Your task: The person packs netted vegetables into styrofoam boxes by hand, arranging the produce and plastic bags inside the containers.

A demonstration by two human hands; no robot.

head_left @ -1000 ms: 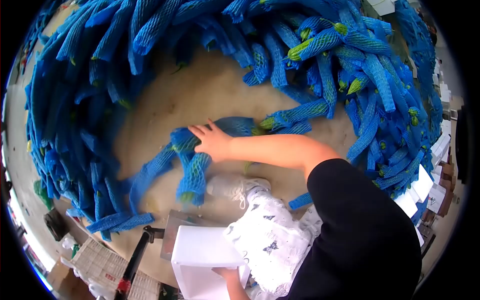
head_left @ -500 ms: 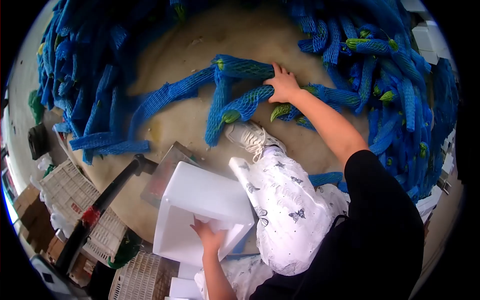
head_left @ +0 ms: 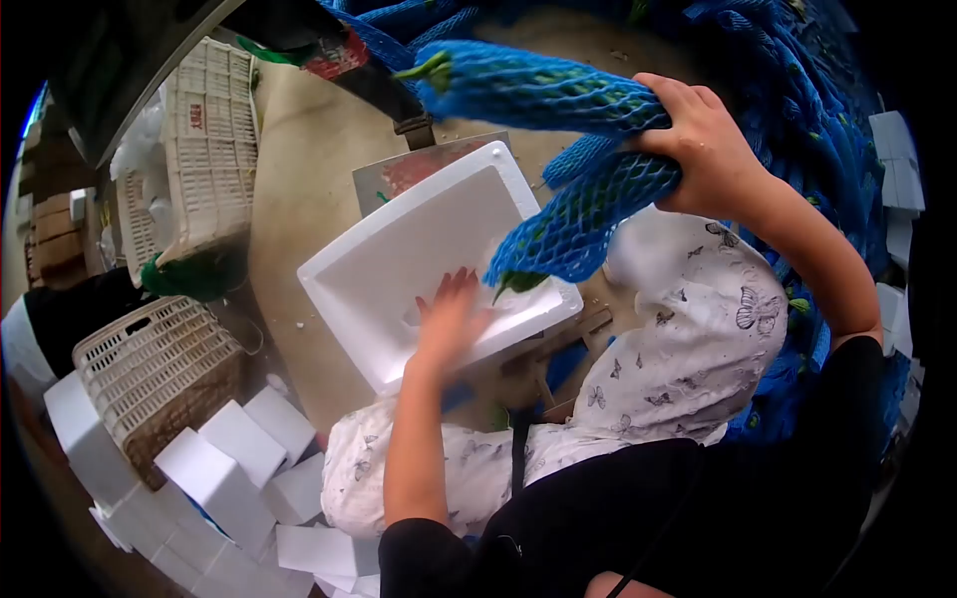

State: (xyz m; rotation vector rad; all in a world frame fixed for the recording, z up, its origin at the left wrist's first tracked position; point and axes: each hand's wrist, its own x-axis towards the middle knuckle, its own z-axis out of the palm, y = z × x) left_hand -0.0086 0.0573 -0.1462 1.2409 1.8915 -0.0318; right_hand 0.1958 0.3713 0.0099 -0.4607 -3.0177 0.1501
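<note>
My right hand (head_left: 703, 145) grips at least two long green gourds in blue foam-net sleeves, holding them by one end. The upper gourd (head_left: 538, 90) points left with its stem end showing. The lower gourd (head_left: 588, 224) tilts down, its green tip over the rim of a white foam box (head_left: 329, 269). Between them shows another piece of blue netting (head_left: 578, 159); I cannot tell whether it is held. My left hand (head_left: 454, 317) is inside the box, fingers spread and slightly blurred, near its inner floor. No gourd lies in the box.
Behind the box stands a metal plate (head_left: 374, 184) with a dark post (head_left: 394, 95). Plastic crates (head_left: 204, 140) and stacked white foam boxes (head_left: 214, 478) are at left. A heap of blue-netted gourds (head_left: 797, 120) fills the right. My bent leg (head_left: 688, 319) is beside the box.
My right hand has lifted the netted gourds off the floor pile towards the box. The view has swung left, and the box now faces up with my left hand in it.
</note>
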